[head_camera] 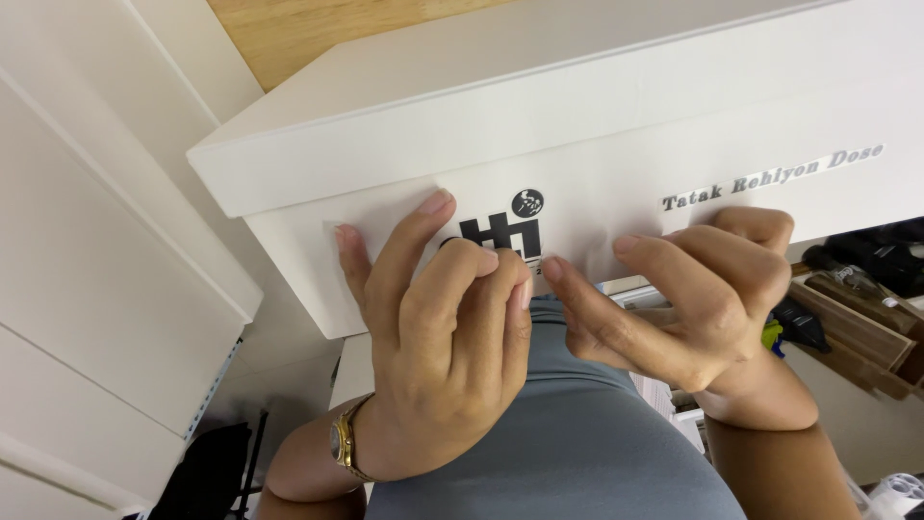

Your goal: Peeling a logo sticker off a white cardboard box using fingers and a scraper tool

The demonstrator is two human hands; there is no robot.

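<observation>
left hand (448,337) fingers splayed on white box (616,135); right hand (693,299) pinching (thumb to forefinger) at black mark (500,234)

The white box (597,144) I face does not show what it rests on; its underside is hidden behind my hands and body. Past its far edge a strip of light wooden floor (318,29) shows, bare where I can see it. To my right, below the box, a brown wooden shelf (852,332) carries dark objects (881,255), too jumbled for me to tell apart, and something yellow-green (772,335) sits near its left end.
</observation>
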